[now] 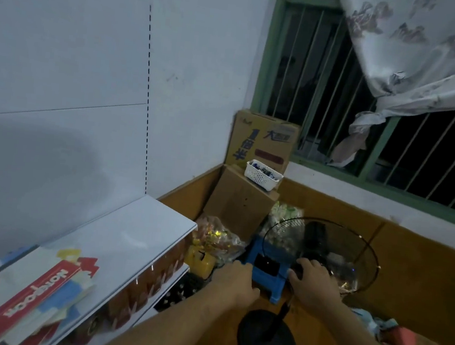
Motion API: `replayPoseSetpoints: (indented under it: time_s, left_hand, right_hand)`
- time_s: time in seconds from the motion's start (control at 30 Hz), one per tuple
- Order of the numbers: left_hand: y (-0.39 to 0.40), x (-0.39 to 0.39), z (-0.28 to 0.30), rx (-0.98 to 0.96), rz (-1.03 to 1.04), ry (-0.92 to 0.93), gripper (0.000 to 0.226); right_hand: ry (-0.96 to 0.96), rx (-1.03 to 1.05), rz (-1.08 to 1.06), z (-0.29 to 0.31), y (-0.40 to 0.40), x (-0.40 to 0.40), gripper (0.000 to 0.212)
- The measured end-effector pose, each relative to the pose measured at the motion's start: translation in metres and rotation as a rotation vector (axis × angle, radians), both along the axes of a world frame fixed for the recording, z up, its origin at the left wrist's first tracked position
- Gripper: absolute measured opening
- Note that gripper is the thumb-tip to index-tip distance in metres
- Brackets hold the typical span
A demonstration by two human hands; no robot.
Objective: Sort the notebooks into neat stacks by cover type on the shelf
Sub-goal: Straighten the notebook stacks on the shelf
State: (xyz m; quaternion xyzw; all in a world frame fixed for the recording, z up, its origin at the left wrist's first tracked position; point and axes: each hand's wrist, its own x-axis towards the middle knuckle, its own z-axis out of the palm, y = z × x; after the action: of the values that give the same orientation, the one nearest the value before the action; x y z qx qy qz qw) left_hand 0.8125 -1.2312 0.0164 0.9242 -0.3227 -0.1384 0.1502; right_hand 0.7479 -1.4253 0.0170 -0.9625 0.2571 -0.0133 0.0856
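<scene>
**Both hands down at the blue stool, notebooks lying on the white shelf**

I see the notebooks [39,293] lying in a loose, fanned pile at the near left end of the white shelf [135,235], a smooth, flat board with a thin front lip. The top one has a glossy red cover with white lettering and lies slanted; paler covers with blue and yellow blocky shapes stick out beneath it, edges not squared.

My left hand [233,282] rests on the left edge of a small blue plastic stool [266,277], fingers bent over its rim, so that grip is closed on the stool. My right hand [312,279] sits at the stool's right side, fingers curled down by a dark object there; I cannot tell whether that grip holds anything. A black rectangular thing lies on the stool top between the hands.

Just behind the right hand stands a floor fan [325,247] with a round black wire cage, a thin pole and a flat, round black base. Beyond are crinkled clear bags of sweets [214,235], plain brown cardboard boxes [263,145] stacked in the corner, and a white perforated plastic basket [262,174] on one of them. Under the shelf a row of amber bottles [153,279] shows. A barred window with a green frame and a patterned, bunched curtain [418,52] fills the upper right.
</scene>
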Motion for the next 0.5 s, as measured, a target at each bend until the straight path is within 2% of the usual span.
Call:
replayPoseSetpoints:
  time_s: [0.07,0.23,0.33,0.5]
  left_hand:
    - [-0.009,0.018,-0.004,-0.044,0.047,0.004,0.047]
    - [-0.009,0.06,-0.005,-0.052,0.218,0.017,0.022]
    - [0.01,0.08,0.003,-0.091,0.416,-0.029,0.026]
    - [0.069,0.077,0.003,-0.007,0.734,-0.056,0.043]
  right_hand:
    - [0.0,-0.013,0.049,0.003,-0.01,0.031,0.056]
    - [0.024,0.012,0.26,0.005,-0.01,0.111,0.057]
    - [-0.013,0.03,0.425,0.007,0.006,0.161,0.055]
    - [-0.025,0.061,0.737,-0.004,0.078,0.216,0.049]
